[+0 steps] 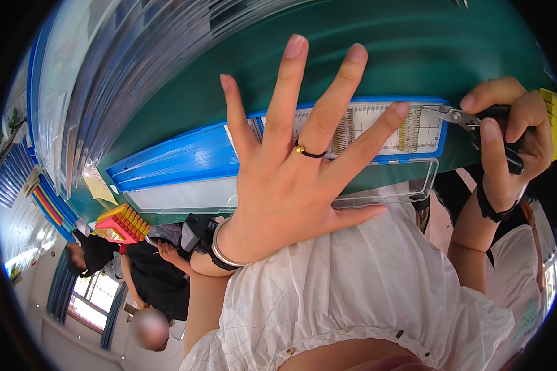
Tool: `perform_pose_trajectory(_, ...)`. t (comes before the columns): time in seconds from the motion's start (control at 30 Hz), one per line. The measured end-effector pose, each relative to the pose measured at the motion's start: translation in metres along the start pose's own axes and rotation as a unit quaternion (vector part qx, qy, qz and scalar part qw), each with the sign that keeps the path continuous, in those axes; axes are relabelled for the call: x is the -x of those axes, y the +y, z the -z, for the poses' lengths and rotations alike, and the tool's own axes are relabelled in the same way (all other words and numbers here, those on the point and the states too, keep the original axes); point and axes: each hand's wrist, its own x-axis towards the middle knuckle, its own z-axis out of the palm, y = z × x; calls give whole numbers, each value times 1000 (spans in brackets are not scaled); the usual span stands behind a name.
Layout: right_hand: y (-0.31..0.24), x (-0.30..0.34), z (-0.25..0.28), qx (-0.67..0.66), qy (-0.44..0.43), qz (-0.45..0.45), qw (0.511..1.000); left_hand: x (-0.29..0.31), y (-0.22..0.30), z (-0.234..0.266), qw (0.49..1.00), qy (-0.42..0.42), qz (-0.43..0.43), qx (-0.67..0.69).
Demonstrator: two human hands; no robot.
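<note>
- Pliers (458, 116) are gripped in the right hand (534, 145), with their tip over the right end of the blue case (179, 161).
- Left hand (284, 179) is open, spread wide above the blue case.
- Green surface (427, 49) lies under the case.

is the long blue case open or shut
Open: the blue case has its clear lid lying along the side nearest the person, not over the white ruled insert.

Case (445, 127) on table (414, 55), left hand (284, 179) over its middle, pliers (457, 116) in right hand (531, 151) at case's right end
</note>
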Motion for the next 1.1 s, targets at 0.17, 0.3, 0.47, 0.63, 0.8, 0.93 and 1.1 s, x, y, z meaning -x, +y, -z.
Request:
perform_pose_trajectory(0.17, 0, 0, 2, 12, 1, 2, 1000, 1, 1, 0, 1000, 2, 8, 1)
perform_pose_trajectory(0.3, -1, 0, 2, 17, -4, 2, 1000, 1, 0, 0, 1000, 0, 7, 4)
perform_pose_trajectory(0.47, 0, 0, 2, 16, -7, 5, 1000, 1, 1, 0, 1000, -5, 7, 9)
perform_pose_trajectory(0.63, 0, 0, 4, 17, -7, 4, 1000, 0, 2, 0, 1000, 0, 10, 8)
perform_pose_trajectory(0.8, -2, -2, 4, 20, -9, 3, 1000, -1, 1, 2, 1000, -4, 4, 6)
perform_pose_trajectory(0.93, -3, -3, 4, 16, -7, 10, 1000, -6, 1, 3, 1000, -3, -3, 2)
perform_pose_trajectory(1.1, 0, -3, 1, -28, -8, 2, 1000, 1, -1, 6, 999, 16, -8, 30)
